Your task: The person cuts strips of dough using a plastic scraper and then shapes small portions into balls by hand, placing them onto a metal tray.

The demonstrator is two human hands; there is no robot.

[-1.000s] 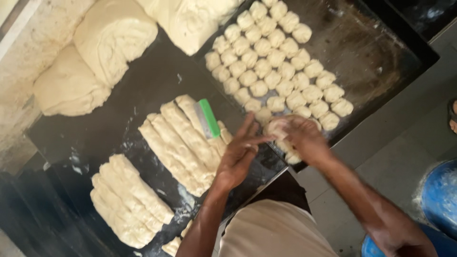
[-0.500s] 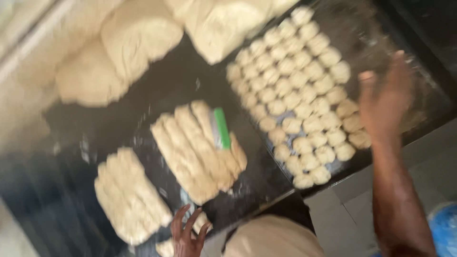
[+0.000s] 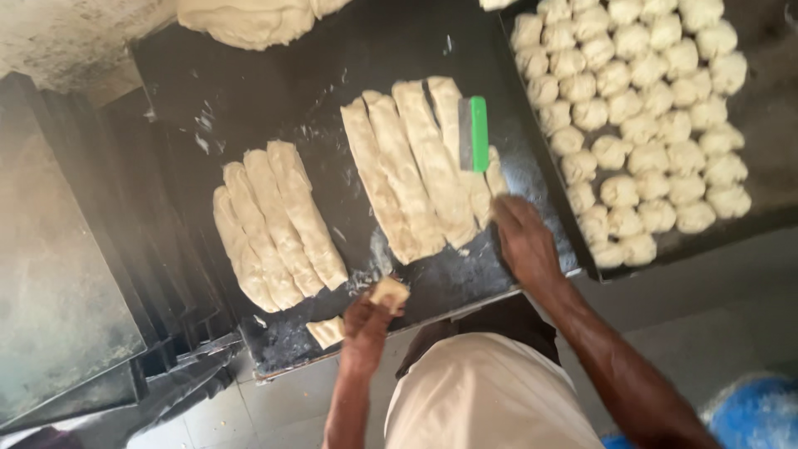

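— Where are the hands just now?

— The left hand [image 3: 366, 320] sits low in the frame, centre-left, pinched closed around a small lump of dough [image 3: 389, 293] at the front edge of the dark work table [image 3: 274, 75]. The right hand [image 3: 522, 241] is spread flat, fingers down on the near end of the middle batch of dough strips [image 3: 416, 166], holding nothing

— What might go wrong?

— I'd judge the lump could slip off the table edge, since it is held right over the rim; a cut scrap [image 3: 326, 331] already lies close to that rim too. The green-handled scraper [image 3: 475, 133] rests loosely on top of the strips, just above the right hand, so a tug on the dough could tip it off or drag it

— And the finished pieces?

— The dough balls [image 3: 640, 125] are packed touching on the tray [image 3: 773, 100] at right; a careless sleeve or elbow could squash the nearest row. The second batch of strips [image 3: 274, 220] at centre-left lies well clear of both hands
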